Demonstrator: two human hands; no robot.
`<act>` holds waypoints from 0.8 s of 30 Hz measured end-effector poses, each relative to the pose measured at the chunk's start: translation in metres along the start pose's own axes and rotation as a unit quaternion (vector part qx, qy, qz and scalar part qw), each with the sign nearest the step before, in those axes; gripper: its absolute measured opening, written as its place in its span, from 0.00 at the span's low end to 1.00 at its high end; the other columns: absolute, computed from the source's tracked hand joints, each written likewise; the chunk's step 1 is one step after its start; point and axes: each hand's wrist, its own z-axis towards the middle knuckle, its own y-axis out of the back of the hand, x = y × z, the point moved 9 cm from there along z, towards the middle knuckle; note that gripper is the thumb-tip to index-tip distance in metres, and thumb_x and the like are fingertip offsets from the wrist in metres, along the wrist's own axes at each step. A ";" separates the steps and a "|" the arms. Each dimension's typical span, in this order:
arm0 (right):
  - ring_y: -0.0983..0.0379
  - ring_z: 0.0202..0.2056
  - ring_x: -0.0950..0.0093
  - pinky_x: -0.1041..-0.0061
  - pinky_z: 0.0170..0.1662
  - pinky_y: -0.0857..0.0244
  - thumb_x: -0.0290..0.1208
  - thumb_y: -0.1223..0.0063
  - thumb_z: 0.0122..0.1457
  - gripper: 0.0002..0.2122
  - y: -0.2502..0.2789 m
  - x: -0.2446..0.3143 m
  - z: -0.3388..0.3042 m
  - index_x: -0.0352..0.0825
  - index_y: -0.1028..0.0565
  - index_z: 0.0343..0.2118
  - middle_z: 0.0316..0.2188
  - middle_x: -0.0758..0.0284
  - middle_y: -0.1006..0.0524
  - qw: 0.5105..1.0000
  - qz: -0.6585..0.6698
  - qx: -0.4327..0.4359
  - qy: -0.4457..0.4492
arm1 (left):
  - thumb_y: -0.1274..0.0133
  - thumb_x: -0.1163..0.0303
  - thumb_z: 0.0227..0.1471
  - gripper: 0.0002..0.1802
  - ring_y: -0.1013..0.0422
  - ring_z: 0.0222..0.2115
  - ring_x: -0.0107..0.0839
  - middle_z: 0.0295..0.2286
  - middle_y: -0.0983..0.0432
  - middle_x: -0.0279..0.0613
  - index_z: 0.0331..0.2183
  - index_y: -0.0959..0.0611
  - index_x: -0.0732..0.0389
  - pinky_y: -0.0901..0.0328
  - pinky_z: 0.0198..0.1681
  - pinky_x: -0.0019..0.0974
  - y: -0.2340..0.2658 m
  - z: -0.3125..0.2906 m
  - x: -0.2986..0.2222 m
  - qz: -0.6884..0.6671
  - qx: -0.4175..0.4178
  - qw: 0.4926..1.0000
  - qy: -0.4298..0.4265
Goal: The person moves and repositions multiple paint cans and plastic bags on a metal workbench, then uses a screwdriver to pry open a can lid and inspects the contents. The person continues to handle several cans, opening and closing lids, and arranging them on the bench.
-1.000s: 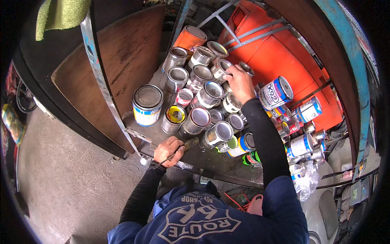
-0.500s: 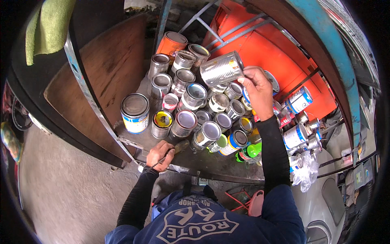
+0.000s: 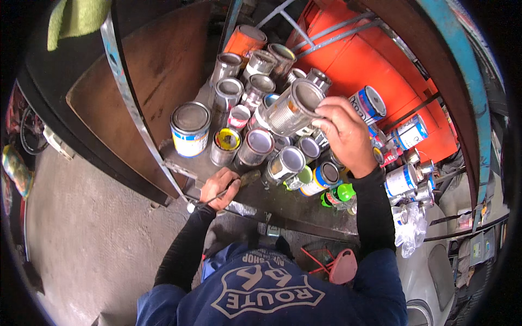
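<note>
My right hand grips a ribbed silver tin can by its rim, thumb and fingers at its right side. The can is tilted above the crowded cans, with its round end turned up toward me. My left hand is closed around what looks like a paintbrush, its brownish head sticking out to the right near the table edge. Close to that hand stand a can with yellow paint on its top and a can with a pale lilac top. A large blue-and-white labelled can stands at the left.
Several more cans crowd the dark table, including an orange one at the back. A bottle with a green cap lies near the front. Red panels rise behind, and a metal strip runs along the left.
My right hand has brought the can nearer and down, tipping its round end upward. The left hand keeps its hold near the table edge. The whole view has shifted slightly.
</note>
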 end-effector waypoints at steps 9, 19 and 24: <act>0.25 0.38 0.80 0.79 0.43 0.31 0.22 0.39 0.60 0.07 -0.015 -0.020 -0.006 0.29 0.24 0.39 0.36 0.69 0.24 0.980 0.141 0.067 -0.125 | 0.46 0.67 0.58 0.08 0.25 0.33 0.52 0.31 0.25 0.48 0.35 0.19 0.61 0.31 0.37 0.48 -0.001 -0.001 0.002 -0.002 -0.002 1.000 -0.001; 0.26 0.38 0.83 0.80 0.43 0.32 0.23 0.39 0.61 0.06 -0.018 -0.024 -0.007 0.29 0.24 0.39 0.35 0.71 0.24 0.971 0.147 0.087 -0.168 | 0.46 0.69 0.56 0.09 0.24 0.34 0.53 0.33 0.24 0.52 0.36 0.20 0.65 0.31 0.38 0.46 -0.003 -0.001 0.005 0.005 0.014 1.000 0.005; 0.24 0.36 0.74 0.73 0.41 0.31 0.27 0.38 0.59 0.08 -0.019 -0.021 -0.005 0.30 0.22 0.39 0.34 0.65 0.22 0.971 0.178 0.060 -0.147 | 0.46 0.69 0.56 0.09 0.24 0.34 0.53 0.33 0.24 0.51 0.35 0.20 0.65 0.30 0.38 0.46 -0.002 -0.001 0.005 0.005 0.013 1.000 0.006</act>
